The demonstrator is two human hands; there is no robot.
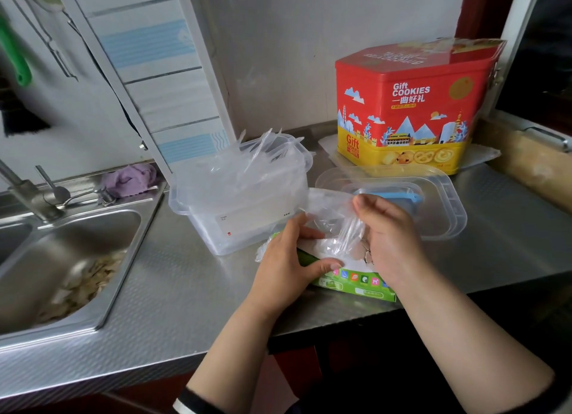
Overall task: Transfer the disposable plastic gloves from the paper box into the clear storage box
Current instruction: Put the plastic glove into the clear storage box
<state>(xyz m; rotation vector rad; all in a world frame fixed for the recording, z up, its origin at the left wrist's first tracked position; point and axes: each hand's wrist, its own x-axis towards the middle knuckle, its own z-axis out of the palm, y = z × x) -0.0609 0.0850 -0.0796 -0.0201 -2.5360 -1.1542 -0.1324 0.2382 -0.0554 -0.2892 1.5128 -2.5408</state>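
Mid-extraction near counter's front edge: left hand point(286, 263) pinning green paper box point(356, 282), right hand point(385, 234) apparently pinching thin clear gloves point(328, 215); next, into half-filled clear storage box point(216, 228).

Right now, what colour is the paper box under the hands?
Green, with small colourful icons along its side; the head view shows the paper box best.
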